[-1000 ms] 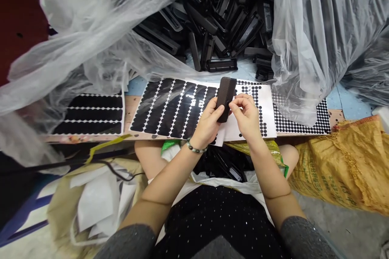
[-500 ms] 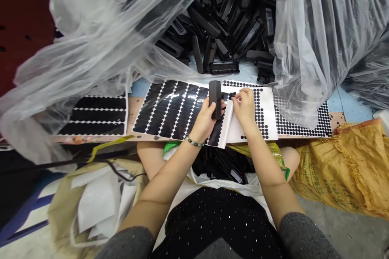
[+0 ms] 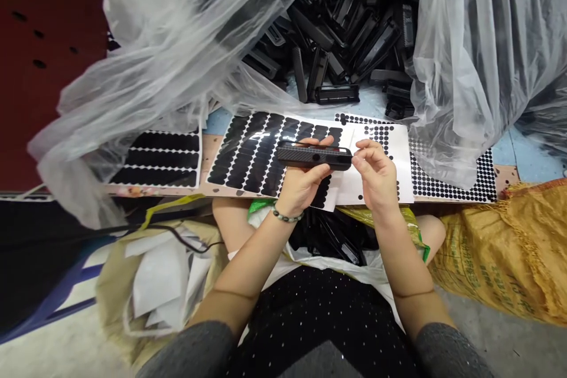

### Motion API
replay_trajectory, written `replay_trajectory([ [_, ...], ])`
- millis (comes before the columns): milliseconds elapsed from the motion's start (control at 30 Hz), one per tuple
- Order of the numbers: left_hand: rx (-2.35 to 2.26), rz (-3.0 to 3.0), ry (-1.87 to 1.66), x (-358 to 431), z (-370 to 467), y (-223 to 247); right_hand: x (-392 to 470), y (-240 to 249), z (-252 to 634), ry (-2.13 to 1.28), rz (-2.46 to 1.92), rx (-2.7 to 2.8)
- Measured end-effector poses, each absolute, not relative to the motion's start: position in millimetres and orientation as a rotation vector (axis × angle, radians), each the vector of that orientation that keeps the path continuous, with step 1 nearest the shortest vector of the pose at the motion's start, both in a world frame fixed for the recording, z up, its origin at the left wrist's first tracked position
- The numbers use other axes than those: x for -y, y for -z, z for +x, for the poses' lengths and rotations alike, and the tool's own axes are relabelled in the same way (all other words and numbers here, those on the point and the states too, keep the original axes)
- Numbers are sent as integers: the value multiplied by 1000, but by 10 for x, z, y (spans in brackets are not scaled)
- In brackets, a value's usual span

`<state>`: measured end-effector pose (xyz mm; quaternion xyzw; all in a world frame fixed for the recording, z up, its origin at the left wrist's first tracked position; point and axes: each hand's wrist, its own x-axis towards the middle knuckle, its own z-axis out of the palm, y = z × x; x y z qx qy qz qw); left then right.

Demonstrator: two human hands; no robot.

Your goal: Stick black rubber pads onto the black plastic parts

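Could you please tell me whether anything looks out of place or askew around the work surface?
Slightly: the sticker sheet beneath the left hand lies askew, a corner jutting past the front of the table, and loose plastic film droops over the small-dot sheet at right. Nothing looks clearly damaged.

Left hand (image 3: 303,183): you are gripping palm up, thumb (image 3: 318,173) opposite fingers.
Right hand (image 3: 378,180): you are holding thumb and fingertips close together, near your left.
Forearms (image 3: 248,277): you are angling both inward.
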<state>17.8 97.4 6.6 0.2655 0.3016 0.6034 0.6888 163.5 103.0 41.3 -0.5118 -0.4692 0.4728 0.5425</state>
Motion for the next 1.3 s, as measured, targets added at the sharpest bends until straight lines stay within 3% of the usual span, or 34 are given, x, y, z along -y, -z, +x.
replay_trajectory([
  [767, -608, 875, -1489, -904, 237, -128, -916, -435, 1585, -876, -1223, 1334],
  [1067, -614, 892, -1589, -880, 310, -115, -771, -480, 1559, -213, -1380, 1565],
  [1133, -631, 872, -1581, -868, 343, -112, -769, -447, 1565, -294, -1435, 1482],
  [1300, -720, 986, -1581, -817, 356, -81, -856, -336, 1614, -956, -1335, 1224],
])
